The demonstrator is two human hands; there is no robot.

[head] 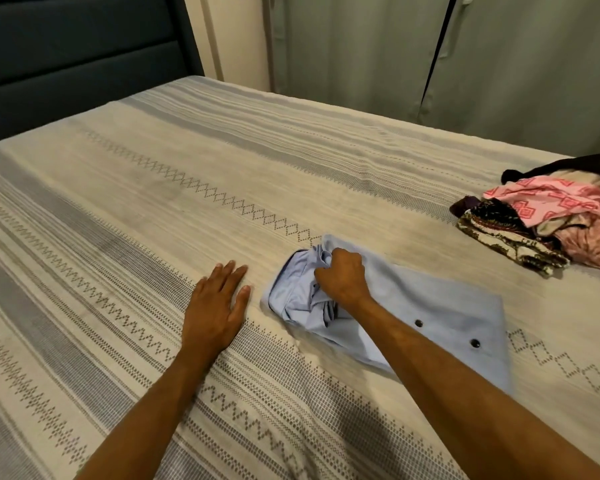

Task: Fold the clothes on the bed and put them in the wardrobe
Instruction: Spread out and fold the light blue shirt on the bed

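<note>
Shirt bunched under the clenched right hand; left hand lies flat, fingers straight, on the bedspread.

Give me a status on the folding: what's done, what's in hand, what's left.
Done: nothing visibly finished; no folded stack shows on the bed. In hand: the right hand grips the bunched end of a blue shirt, partly flattened, while the left hand rests flat on the bedspread beside it. Left: the pile of mixed clothes at the right edge lies unfolded, and the wardrobe behind has received nothing I can see.
</note>
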